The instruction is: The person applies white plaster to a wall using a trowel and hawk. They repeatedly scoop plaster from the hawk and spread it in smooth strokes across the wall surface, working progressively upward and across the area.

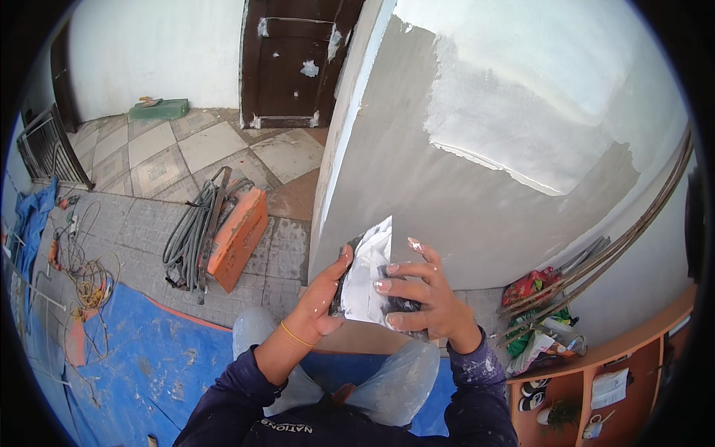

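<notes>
A flat putty scraper (367,279) heaped with smooth white putty is held up in front of my knees, one corner pointing upward. My left hand (316,298) is closed on its left side, the thumb along the dark edge. My right hand (428,294) grips the right side, with curled fingers over a dark part and white putty on the fingertips. Whether that dark part belongs to a second scraper cannot be told. Beyond my hands, the wall (387,164) is grey, with a bright white coated patch (514,104) above.
On the left stands an orange box (242,238) with coiled grey hose (190,235). A blue tarp (164,357) covers the floor near my legs, with tangled cords (93,290) at its edge. To the right are bags (532,287), long poles (633,223) and an orange-brown shelf (588,372).
</notes>
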The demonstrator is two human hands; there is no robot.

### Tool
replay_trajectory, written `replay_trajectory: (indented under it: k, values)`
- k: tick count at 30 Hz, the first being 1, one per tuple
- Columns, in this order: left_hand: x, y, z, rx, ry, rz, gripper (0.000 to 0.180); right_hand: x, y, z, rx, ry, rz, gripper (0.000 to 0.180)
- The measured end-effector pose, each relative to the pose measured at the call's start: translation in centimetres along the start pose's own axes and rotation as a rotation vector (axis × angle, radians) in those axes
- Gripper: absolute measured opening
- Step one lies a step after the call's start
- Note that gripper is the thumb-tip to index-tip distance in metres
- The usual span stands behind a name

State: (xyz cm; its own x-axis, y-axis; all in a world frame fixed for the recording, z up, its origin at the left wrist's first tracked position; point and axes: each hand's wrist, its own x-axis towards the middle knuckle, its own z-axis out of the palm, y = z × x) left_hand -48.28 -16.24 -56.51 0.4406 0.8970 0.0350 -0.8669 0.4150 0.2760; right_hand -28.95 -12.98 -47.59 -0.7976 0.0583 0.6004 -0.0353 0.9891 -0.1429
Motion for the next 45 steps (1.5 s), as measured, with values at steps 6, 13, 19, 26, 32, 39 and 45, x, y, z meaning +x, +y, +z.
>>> replay_trajectory:
  k: [6, 13, 19, 26, 32, 39, 45]
  values:
    - [-0.5, -1.5, 3.7, 0.087, 0.100, -0.039, 0.057, -3.0, -2.7, 1.0, -0.249, 0.127, 0.031, 0.049]
    - [-1.0, -1.4, 1.5, 0.243, 0.298, 0.071, 0.049, -6.8, 0.5, 0.9, -0.443, 0.031, 0.450, 0.049]
    - [0.9, -3.8, 0.4, 0.187, 0.392, 0.297, 0.051, -10.7, -1.4, 6.7, 0.503, 1.056, 0.870, 0.050]
    - [3.1, -6.0, 1.4, 0.188, 0.409, 0.222, 0.049, -9.9, -1.8, 10.4, 0.158, 0.714, 0.503, 0.056]
    - [2.1, -5.5, 1.2, 0.160, 0.355, 0.109, 0.047, -9.2, -3.2, 9.1, 0.079, 0.805, 0.520, 0.051]
    - [0.8, -4.6, 0.2, 0.218, 0.448, 0.125, 0.047, -11.0, -0.7, 9.0, 0.034, 0.370, 0.821, 0.030]
    - [-1.3, -5.3, -0.9, 0.497, 0.383, -0.155, 0.049, -12.1, 3.3, 5.1, 1.219, 1.291, 0.941, 0.030]
